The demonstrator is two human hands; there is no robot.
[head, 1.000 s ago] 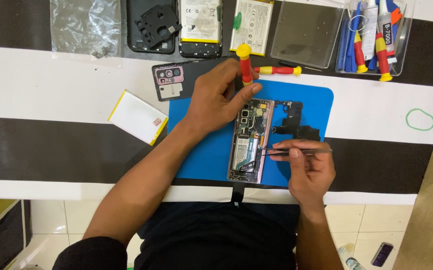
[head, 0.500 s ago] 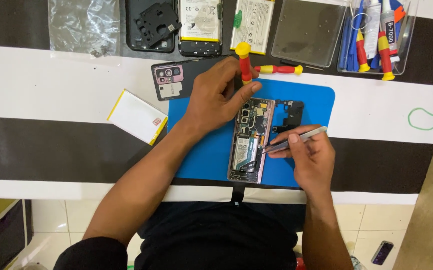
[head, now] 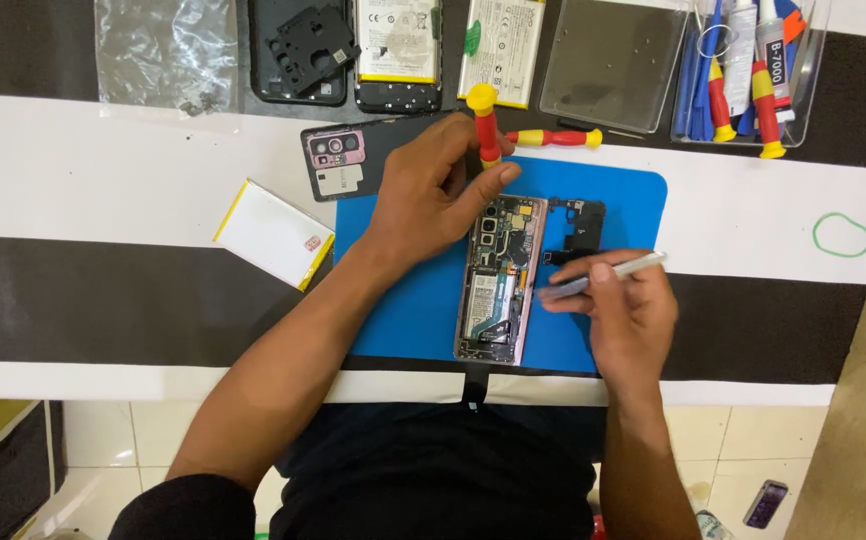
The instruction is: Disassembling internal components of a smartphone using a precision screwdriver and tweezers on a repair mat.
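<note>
Blue mat (head: 403, 310) on the counter (head: 103, 170) is carrying the opened phone (head: 498, 280), which is lying with its long axis running away from the person. The left hand (head: 433, 190) is resting spread on its upper left edge, while the right hand (head: 623, 310), just to the right, is pinching tweezers (head: 603, 275) that are pointing left at the phone's middle.

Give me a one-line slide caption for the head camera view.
Left hand steadies an opened phone on a blue mat while the right hand holds metal tweezers at its edge.

Bright, even overhead light; soft shadows, sharp focus.
</note>
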